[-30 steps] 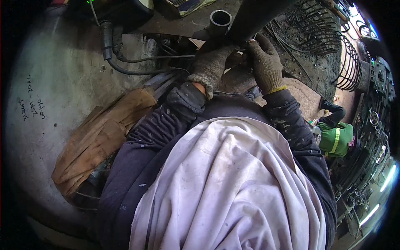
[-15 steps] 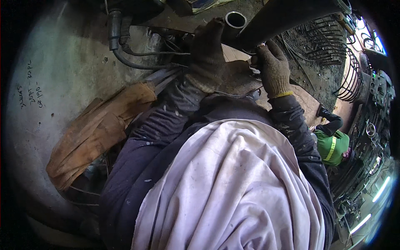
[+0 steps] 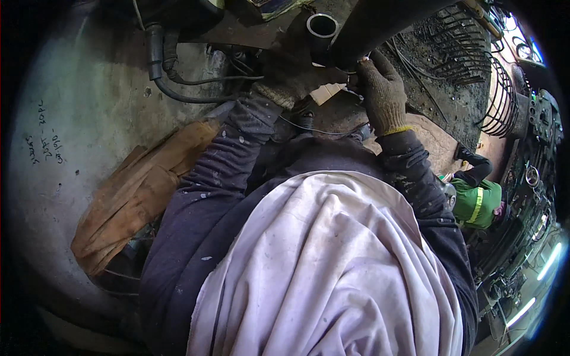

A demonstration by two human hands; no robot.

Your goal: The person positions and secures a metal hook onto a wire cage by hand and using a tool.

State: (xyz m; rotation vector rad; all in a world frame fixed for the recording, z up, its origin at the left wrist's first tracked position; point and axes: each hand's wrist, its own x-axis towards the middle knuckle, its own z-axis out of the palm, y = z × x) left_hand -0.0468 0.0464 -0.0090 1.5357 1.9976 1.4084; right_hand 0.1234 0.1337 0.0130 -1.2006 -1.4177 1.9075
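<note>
My left hand [image 3: 288, 71], in a dark, dirty work glove, is beside a short metal pipe [image 3: 310, 25] with an open round end. Its fingers reach up along the pipe's left side, and the thumb stretches right below it. Shadow hides whether the glove touches the pipe. My right hand [image 3: 385, 98], in a tan knit glove with a yellow cuff edge, is closed below a large dark cylinder [image 3: 386, 26]. A small pale tip shows at its fingertips; what it belongs to is hidden. A light piece of board [image 3: 328, 92] lies below, between the hands.
Curved metal bars [image 3: 454, 53] lie on the dark worktop at the right. Black cables [image 3: 196, 98] hang at the left wall near brown cloth [image 3: 145, 193]. A person in a green top [image 3: 480, 203] is low at the right, beside stacked dark metal parts [image 3: 525, 196].
My left hand has shifted slightly left and lower, with its thumb now stretched toward my right hand. My right hand stays closed below the cylinder. The whole view has shifted a little.
</note>
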